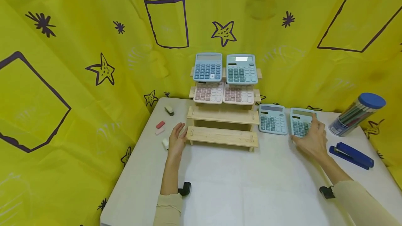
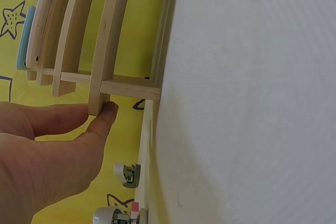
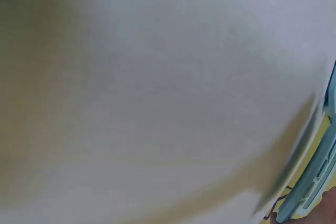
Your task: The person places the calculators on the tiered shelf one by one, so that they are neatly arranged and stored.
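Note:
A stepped wooden display rack [image 1: 223,136] stands on the white table, with two bluish calculators on its top tier and two pale pink calculators [image 1: 208,92] on the tier below. My left hand [image 1: 176,144] pinches the left end of the rack's lowest board [image 2: 107,40] between thumb and finger. Over on the right, my right hand [image 1: 312,139] grips a light blue calculator [image 1: 299,123] by its sides, partly covering its keys. The right wrist view catches only that calculator's edge [image 3: 310,182] and a bit of the hand. Beside it lies another light blue calculator [image 1: 272,119].
A clear tub of pencils with a blue lid [image 1: 356,114] and a blue stapler [image 1: 351,155] are at the right. On the left lie a small white stapler [image 1: 169,110], a red eraser [image 1: 160,125], a pink eraser [image 1: 159,131] and another white item [image 1: 165,144]. A yellow curtain hangs behind.

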`<state>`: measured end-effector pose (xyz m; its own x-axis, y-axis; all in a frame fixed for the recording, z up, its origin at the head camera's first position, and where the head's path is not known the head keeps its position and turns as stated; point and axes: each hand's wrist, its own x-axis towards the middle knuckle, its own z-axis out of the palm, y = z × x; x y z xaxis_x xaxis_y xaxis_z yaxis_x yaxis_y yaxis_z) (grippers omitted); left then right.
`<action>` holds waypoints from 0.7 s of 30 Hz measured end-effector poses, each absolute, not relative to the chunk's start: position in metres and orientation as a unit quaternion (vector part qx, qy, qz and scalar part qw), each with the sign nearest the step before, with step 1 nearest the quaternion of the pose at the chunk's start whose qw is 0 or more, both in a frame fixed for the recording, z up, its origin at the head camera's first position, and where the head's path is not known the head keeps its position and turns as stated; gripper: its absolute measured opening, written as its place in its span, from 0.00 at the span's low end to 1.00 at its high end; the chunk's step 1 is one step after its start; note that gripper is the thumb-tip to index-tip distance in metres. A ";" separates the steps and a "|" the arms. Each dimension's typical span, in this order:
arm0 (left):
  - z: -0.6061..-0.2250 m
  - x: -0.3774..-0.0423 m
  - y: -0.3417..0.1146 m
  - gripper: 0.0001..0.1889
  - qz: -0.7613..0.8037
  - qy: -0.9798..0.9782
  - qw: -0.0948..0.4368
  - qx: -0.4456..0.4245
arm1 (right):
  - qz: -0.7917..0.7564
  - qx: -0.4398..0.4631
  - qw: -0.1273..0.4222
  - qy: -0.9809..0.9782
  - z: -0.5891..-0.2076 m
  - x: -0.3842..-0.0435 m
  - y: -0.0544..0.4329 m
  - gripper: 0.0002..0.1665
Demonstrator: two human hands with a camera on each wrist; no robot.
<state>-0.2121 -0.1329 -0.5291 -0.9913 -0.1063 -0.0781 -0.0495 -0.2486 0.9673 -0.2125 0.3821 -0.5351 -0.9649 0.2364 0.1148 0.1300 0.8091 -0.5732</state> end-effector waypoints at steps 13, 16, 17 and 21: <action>-0.528 -0.212 -0.133 0.39 -0.782 -0.618 0.015 0.076 | 0.331 -0.030 0.156 -0.930 -0.486 -0.167 0.336 0.74; -0.528 -0.212 -0.134 0.39 -0.784 -0.617 0.017 0.075 | 0.332 -0.001 0.155 -0.930 -0.474 -0.157 0.318 0.74; -0.529 -0.212 -0.134 0.39 -0.784 -0.616 0.017 0.076 | 0.333 0.009 0.156 -0.930 -0.470 -0.154 0.312 0.75; -0.530 -0.213 -0.133 0.39 -0.782 -0.619 0.019 0.073 | 0.332 0.063 0.170 -0.926 -0.459 -0.146 0.291 0.75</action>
